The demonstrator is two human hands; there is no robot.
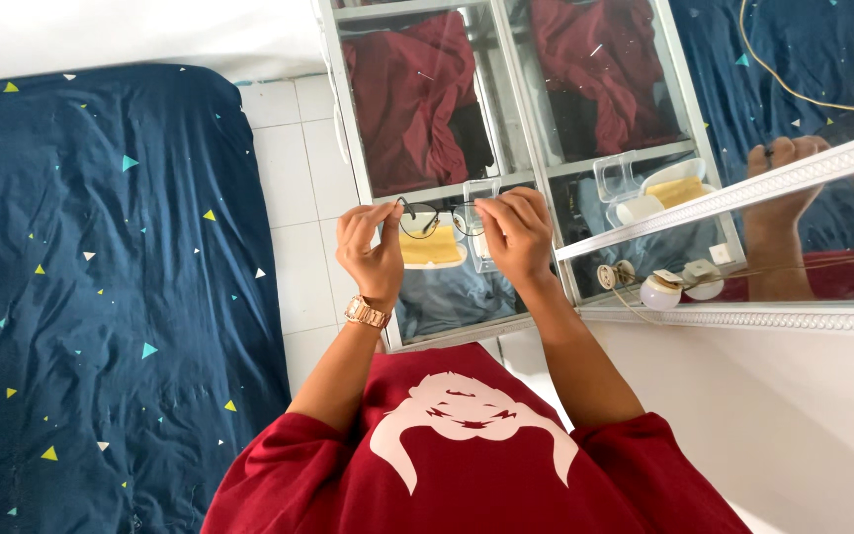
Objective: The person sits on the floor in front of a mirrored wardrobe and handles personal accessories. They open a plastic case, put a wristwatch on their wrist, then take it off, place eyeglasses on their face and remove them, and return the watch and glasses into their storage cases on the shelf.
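Observation:
A pair of dark thin-framed glasses (434, 218) hangs between my two hands in front of a glass-fronted cabinet (536, 213). My left hand (372, 252), with a gold watch on its wrist, pinches the glasses' left end. My right hand (516, 235) grips their right end. Behind the glasses, through the glass, lies a yellow cloth in a white tray (431, 248) on a shelf.
A dark blue bedsheet with small triangles (101, 297) covers the left. Red clothes (417, 99) fill the cabinet's upper shelves. A mirror (822, 188) with a white frame stands at right, small white round objects (660, 291) at its base. White floor tiles run between bed and cabinet.

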